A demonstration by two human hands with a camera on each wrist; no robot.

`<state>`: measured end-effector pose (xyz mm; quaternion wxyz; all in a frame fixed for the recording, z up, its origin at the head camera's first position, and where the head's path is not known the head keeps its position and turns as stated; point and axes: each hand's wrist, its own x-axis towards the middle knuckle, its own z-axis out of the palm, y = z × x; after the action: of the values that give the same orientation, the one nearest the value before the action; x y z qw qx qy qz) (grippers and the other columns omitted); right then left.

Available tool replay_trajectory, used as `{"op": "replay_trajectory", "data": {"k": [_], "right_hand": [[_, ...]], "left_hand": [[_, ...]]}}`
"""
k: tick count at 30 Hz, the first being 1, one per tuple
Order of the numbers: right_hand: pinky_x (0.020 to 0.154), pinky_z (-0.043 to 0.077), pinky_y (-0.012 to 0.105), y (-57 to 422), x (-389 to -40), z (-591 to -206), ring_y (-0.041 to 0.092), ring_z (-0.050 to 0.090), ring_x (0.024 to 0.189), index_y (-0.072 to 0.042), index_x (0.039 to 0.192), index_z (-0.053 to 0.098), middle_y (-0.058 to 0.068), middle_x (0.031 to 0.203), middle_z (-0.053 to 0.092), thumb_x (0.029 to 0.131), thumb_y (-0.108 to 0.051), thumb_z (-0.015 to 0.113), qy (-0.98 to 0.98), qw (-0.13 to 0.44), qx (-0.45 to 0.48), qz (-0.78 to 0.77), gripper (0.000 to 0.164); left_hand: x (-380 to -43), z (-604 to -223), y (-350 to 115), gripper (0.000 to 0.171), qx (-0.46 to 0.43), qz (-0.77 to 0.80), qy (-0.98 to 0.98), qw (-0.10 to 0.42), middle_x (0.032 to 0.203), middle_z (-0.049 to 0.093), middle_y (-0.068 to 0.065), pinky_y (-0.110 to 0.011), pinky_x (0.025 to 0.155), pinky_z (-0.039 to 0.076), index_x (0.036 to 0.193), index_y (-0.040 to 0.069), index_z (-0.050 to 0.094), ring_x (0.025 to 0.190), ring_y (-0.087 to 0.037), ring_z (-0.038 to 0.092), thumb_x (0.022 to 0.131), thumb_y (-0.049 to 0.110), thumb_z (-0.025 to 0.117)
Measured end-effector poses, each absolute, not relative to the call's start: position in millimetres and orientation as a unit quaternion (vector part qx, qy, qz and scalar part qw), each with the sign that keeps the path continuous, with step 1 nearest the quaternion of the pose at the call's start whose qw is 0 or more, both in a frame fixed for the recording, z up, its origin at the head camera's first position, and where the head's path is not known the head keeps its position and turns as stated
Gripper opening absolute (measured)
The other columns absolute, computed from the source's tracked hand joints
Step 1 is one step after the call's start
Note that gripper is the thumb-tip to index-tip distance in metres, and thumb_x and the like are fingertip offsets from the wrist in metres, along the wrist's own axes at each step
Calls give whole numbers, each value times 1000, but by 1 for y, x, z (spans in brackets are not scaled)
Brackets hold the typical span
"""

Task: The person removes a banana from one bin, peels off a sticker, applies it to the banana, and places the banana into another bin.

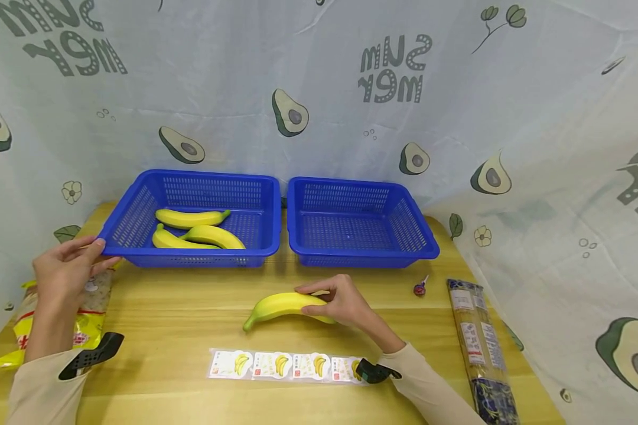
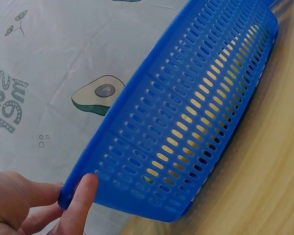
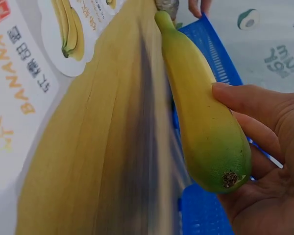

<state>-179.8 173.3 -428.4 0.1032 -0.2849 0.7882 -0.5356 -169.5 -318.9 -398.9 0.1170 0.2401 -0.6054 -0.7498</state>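
Banana (image 1: 279, 305) in my right hand (image 1: 342, 304): thumb along one side, fingers closed round the other, pinched toward the dark-tipped end, which points back at my palm. Stem end is free and points left and slightly toward me; I take this hold as a way of leaving most of the fruit uncovered. It sits above the middle of the table (image 1: 165, 330), between baskets and card strip; cannot tell whether its underside touches wood. Left hand (image 1: 66, 268) pinches the rim of the left basket (image 1: 191, 258) at its near left corner, thumb against fingers, presumably to steady it, a corner being easy to grip. Three more bananas (image 1: 194, 219) lie in that basket, two toward the near wall and one behind, so it seems to serve as their store. Right basket (image 1: 358, 255) stands just beside it, mouth up, both within reach. Card strip (image 1: 286, 365) lies nearest me, banana pictures up, likely set there for easy sight. Farther out, a lollipop (image 1: 419, 289) and a long packet (image 1: 473, 336) lie on the right, a yellow bag (image 1: 97, 301) under my left forearm; probably kept at the margins to spare the middle.
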Motion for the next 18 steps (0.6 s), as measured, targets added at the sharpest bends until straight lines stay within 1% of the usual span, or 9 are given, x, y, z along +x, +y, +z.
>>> {"op": "replay_trajectory", "data": {"k": [3, 6, 8, 9, 13, 15, 18], "right_hand": [[91, 63, 34, 175, -180, -430, 39, 74, 115, 8, 119, 78, 23, 122, 77, 86, 8, 86, 785, 106, -288, -538, 34], [93, 63, 34, 175, -181, -432, 39, 73, 118, 8, 119, 78, 23, 123, 76, 87, 8, 86, 782, 113, -287, -541, 34], [94, 62, 33, 175, -181, -433, 38, 73, 119, 7, 119, 79, 21, 123, 77, 86, 8, 86, 783, 118, -281, -542, 34], [94, 62, 33, 175, -181, -433, 37, 73, 120, 6, 119, 79, 21, 123, 77, 86, 8, 87, 783, 120, -280, -542, 34], [95, 62, 33, 175, -181, -435, 37, 73, 120, 8, 119, 78, 21, 122, 77, 86, 8, 86, 782, 120, -284, -541, 34], [95, 62, 33, 175, -182, -436, 38, 73, 119, 9, 119, 78, 22, 122, 77, 86, 8, 86, 782, 120, -290, -539, 33], [96, 62, 33, 175, -182, -437, 40, 72, 120, 10, 119, 77, 23, 122, 77, 87, 7, 86, 782, 122, -295, -535, 33]], "left_hand": [[-169, -399, -318, 54, 241, -747, -608, 118, 85, 72, 15, -26, 60, 63, 155, 7, 53, 65, -8, 77, 104, 16, 70], [-169, -400, -317, 64, 247, -742, -612, 118, 87, 70, 14, -26, 60, 63, 163, 4, 44, 65, -7, 77, 105, 17, 69], [-168, -401, -317, 64, 248, -741, -613, 119, 87, 69, 14, -26, 61, 63, 163, 4, 44, 65, -7, 77, 105, 17, 69], [-168, -402, -317, 62, 248, -741, -612, 120, 87, 69, 14, -26, 61, 63, 161, 5, 47, 65, -7, 77, 105, 17, 69], [-168, -404, -317, 48, 239, -743, -612, 124, 87, 70, 13, -26, 61, 63, 150, 8, 56, 65, -8, 77, 105, 18, 69], [-168, -405, -317, 47, 238, -741, -615, 124, 88, 69, 13, -26, 61, 63, 150, 9, 56, 65, -8, 77, 106, 20, 69], [-167, -405, -316, 58, 243, -733, -624, 120, 91, 67, 13, -25, 61, 63, 160, 8, 49, 65, -7, 77, 107, 25, 67]]}}
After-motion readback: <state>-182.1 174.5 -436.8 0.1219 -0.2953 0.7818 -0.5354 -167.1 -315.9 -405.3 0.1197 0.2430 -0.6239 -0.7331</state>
